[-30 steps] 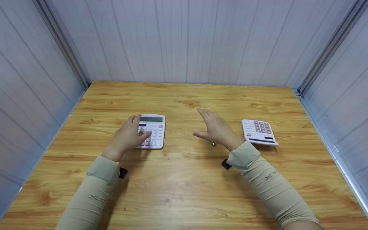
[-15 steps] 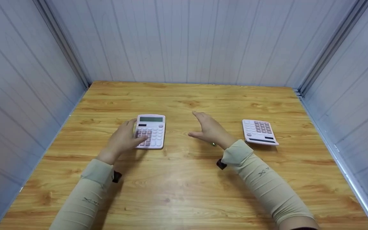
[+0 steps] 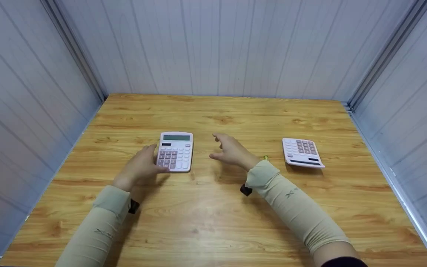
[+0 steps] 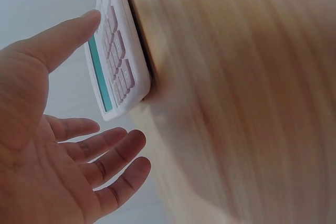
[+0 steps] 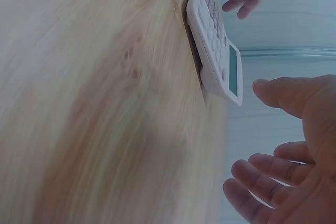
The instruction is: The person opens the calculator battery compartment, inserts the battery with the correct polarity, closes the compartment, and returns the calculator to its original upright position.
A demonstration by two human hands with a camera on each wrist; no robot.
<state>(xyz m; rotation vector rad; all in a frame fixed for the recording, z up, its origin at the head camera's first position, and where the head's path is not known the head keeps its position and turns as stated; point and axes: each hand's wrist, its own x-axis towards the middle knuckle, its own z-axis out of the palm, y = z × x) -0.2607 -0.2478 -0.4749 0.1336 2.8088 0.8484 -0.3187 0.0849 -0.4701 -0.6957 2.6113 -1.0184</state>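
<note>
A pink-and-white calculator (image 3: 181,155) lies on the wooden table with its green display toward the back wall. My left hand (image 3: 138,167) is at its left edge, the thumb overlapping the lower keys in the head view. In the left wrist view the fingers of that hand (image 4: 58,145) are spread beside the calculator (image 4: 137,61), not curled round it. My right hand (image 3: 231,151), thumb and fingers apart and holding nothing, is over the table a short way right of the same calculator. The right wrist view has the calculator (image 5: 207,45) beyond that hand's thumb (image 5: 283,94).
A second pink-and-white calculator (image 3: 300,151) lies at the right, its display end toward me. Behind my right wrist shows part of a small yellow-green thing (image 3: 265,158). Pale panel walls (image 3: 206,48) enclose the table (image 3: 198,222) at the back and both sides.
My right hand has moved left toward the left calculator. The left hand has shifted left and toward me, from over the calculator to its edge. Both calculators stay put.
</note>
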